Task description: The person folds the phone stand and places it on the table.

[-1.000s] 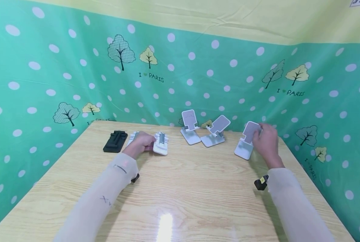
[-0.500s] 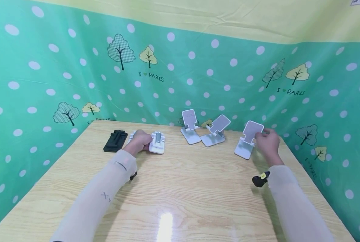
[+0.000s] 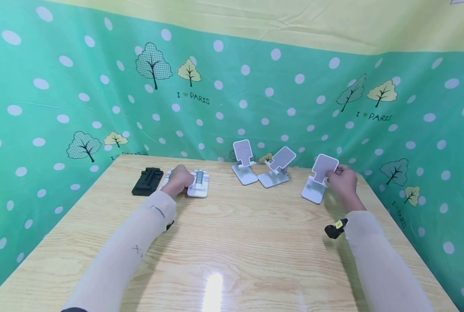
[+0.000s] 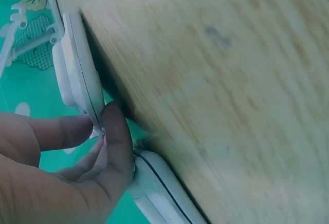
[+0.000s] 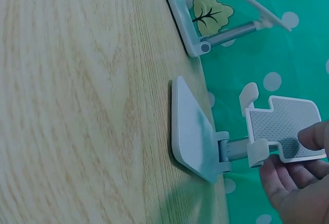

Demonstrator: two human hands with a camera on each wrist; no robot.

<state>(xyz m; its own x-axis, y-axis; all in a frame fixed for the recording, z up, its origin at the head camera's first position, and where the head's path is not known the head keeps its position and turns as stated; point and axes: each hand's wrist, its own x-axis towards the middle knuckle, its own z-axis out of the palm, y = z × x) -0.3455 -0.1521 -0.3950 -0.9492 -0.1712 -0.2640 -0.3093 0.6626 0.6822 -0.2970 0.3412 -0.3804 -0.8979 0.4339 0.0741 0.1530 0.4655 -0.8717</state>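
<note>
At the back left, my left hand [image 3: 178,179] pinches the side edge of a folded white phone stand [image 3: 198,190]. The left wrist view shows the thumb and a finger on that stand [image 4: 82,64], its base close to the tabletop. A second folded white stand [image 4: 157,196] lies beside it, mostly hidden behind the hand in the head view. At the back right, my right hand [image 3: 342,182] holds the tilted top plate of an unfolded white phone stand [image 3: 313,190]. Its thumb rests on the grey pad [image 5: 280,124], with the other fingers behind.
Two more unfolded white stands, one upright [image 3: 244,173] and one turned askew [image 3: 272,178], stand side by side at the back middle. A black folded stand [image 3: 147,182] lies at the far left. Behind the wooden table [image 3: 235,234] hangs a green dotted curtain [image 3: 216,108].
My left hand has brought the folded white stand leftward, closer to the other folded one. My right hand has shifted its grip slightly on the unfolded stand's plate, which is tilted a little differently.
</note>
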